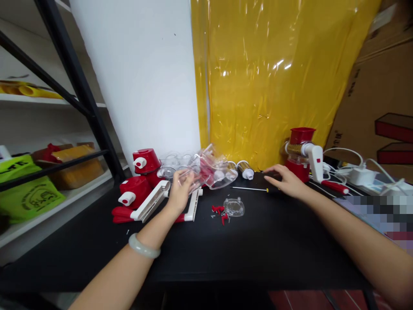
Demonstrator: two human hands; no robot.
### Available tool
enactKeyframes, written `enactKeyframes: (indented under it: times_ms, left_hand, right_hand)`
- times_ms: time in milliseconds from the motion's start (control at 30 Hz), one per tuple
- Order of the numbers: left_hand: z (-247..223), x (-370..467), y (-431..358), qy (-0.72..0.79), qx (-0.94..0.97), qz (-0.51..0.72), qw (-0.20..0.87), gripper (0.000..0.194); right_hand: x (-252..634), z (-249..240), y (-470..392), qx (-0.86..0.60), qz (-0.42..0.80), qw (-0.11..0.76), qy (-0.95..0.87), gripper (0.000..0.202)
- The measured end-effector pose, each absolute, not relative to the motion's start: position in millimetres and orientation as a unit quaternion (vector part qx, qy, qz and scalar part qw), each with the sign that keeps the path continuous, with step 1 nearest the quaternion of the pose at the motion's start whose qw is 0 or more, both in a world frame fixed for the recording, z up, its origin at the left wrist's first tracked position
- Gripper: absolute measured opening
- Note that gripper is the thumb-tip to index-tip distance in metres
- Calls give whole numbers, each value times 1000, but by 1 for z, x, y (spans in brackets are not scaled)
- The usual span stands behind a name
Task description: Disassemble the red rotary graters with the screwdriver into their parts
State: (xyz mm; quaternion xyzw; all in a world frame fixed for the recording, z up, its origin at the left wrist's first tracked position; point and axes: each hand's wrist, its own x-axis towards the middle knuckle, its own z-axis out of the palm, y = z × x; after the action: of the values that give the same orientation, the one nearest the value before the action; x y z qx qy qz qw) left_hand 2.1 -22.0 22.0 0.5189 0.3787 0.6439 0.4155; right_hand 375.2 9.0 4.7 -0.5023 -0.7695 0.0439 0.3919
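My left hand, a jade-like bangle on its wrist, is closed on a clear plastic part, blurred against the heap of transparent pieces behind it. Fingers stretched, my right hand hovers over the table by a screwdriver; the screwdriver's handle end is partly hidden there. In front lies a clear base plate with round feet. Small red pieces and several screws are beside it. White crank arms with red handles lie near my left forearm.
Red grinder housings are stacked at the left. Two gold grater drums lie at the back. An assembled red-and-white grater stands right, near white chargers and cables. A black shelf frame rises at the left of the black table.
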Motion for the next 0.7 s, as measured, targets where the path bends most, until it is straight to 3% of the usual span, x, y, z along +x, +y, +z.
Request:
enactKeyframes:
  times_ms: [167, 367, 467, 600, 700]
  left_hand:
    - [11, 7, -24, 394, 619, 639, 230, 56]
    - [8, 7, -26, 291, 706, 646, -4, 68]
    - [11, 6, -29, 291, 701, 649, -44, 67]
    - [16, 6, -33, 338, 715, 609, -60, 69]
    - [19, 5, -35, 357, 760, 539, -66, 73]
  right_hand:
    - [289, 53, -26, -399, 145, 439, -792, 48]
    - [236, 75, -29, -450, 337, 425, -709, 58]
    - [229, 76, -25, -440, 380, 456, -674, 59]
    - [234, 78, -20, -400, 362, 486, -688, 60]
    - [250, 88, -12, -394, 239, 486, -743, 60]
